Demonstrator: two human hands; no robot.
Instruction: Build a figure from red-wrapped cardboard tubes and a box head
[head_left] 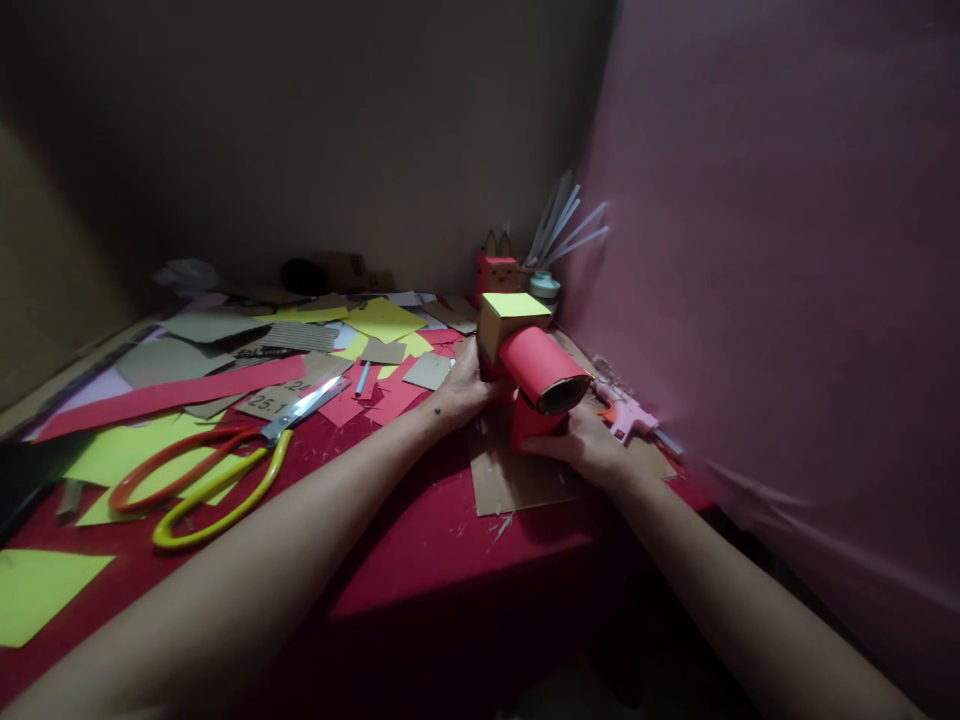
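A cardboard figure (544, 364) stands between my hands, upright over a piece of cardboard. Its boxy upper part has a yellow paper top, a red paper-covered tube juts out toward me, and a red lower part shows beneath. My left hand (466, 384) is closed against the figure's left side, its fingertips hidden behind. From the right, my right hand (589, 445) grips the red lower part, thumb across the front. Under them lies the flat cardboard piece (510, 485). Just beyond my right hand is a pink glue gun (626, 412).
Large scissors (274, 428) with red and yellow handles lie at left, among yellow paper (386, 318), a red strip (180, 397) and cardboard scraps. Behind stand a small red figure (495, 272), a lidded jar (544, 288) and white sticks (574, 228). A pink sheet (780, 250) hangs at right.
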